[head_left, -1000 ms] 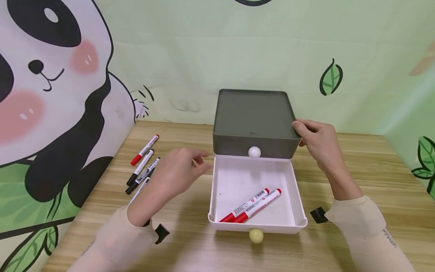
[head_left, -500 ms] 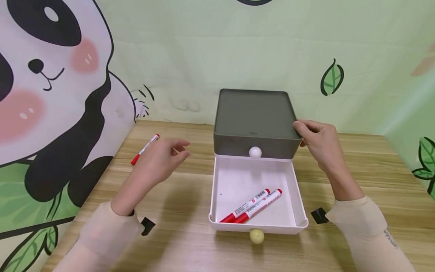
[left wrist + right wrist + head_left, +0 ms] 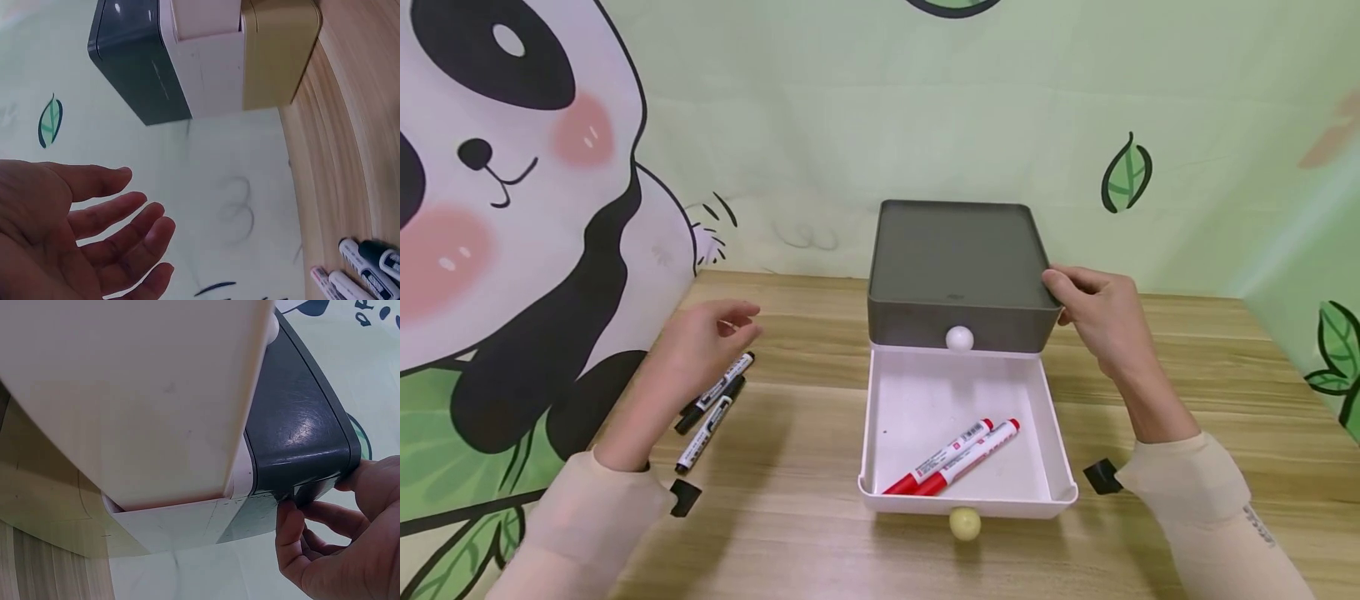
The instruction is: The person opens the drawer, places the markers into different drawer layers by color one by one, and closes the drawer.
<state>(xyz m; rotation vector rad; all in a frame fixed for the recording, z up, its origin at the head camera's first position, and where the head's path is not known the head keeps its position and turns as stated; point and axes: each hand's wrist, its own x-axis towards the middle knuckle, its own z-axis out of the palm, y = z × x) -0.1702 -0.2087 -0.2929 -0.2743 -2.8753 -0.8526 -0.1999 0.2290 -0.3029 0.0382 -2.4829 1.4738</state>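
A desktop drawer box stands in the middle, with a dark grey top tier and a white drawer pulled out toward me. Two red-capped markers lie side by side in that drawer. My right hand pinches the grey tier's right edge; the right wrist view shows thumb and fingers at its back corner. To the left, my left hand hovers over the markers on the table, fingers loosely bent and holding nothing. Two black-capped markers show beside and below it. Others, partly visible in the left wrist view, are hidden behind the hand.
Below the white tier is a yellow one, seen from the side. A yellow knob sticks out in front, and a white knob is on the grey tier. A panda-printed backdrop rises behind the wooden table.
My left hand has moved left, from beside the white drawer to above the markers, and covers some of them. My right hand stays on the grey tier.
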